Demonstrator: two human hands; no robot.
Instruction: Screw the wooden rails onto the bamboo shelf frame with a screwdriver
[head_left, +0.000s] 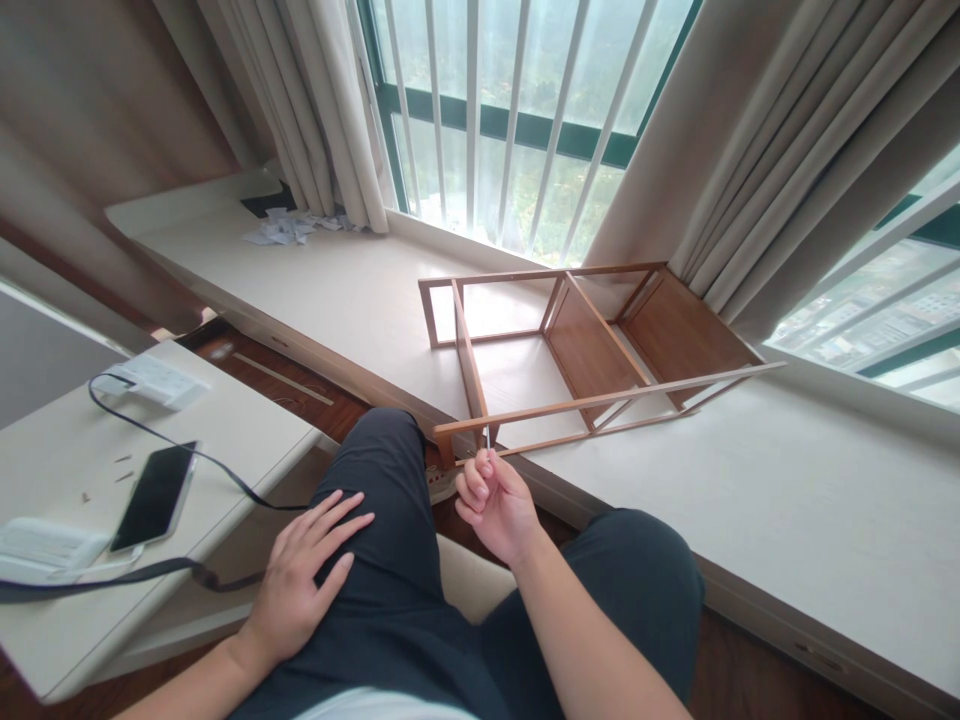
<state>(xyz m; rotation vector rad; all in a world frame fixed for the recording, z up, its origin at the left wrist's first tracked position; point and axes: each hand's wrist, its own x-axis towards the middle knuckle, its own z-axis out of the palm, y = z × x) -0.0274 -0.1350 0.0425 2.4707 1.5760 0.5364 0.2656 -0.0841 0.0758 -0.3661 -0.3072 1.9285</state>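
Note:
A wooden shelf rack [585,350] lies on its side on the white window ledge [787,480]. My right hand [491,500] pinches a thin metal tool [487,440] whose tip points up against the rack's near rail at its front corner. My left hand [304,570] rests flat, fingers spread, on my left thigh in dark trousers and holds nothing.
At the left stands a white table [247,440] with a black phone [155,495], a dark cable [150,432], small screws [120,465] and white packets. Crumpled paper [285,228] lies on the ledge by the curtains. Barred windows stand behind the rack.

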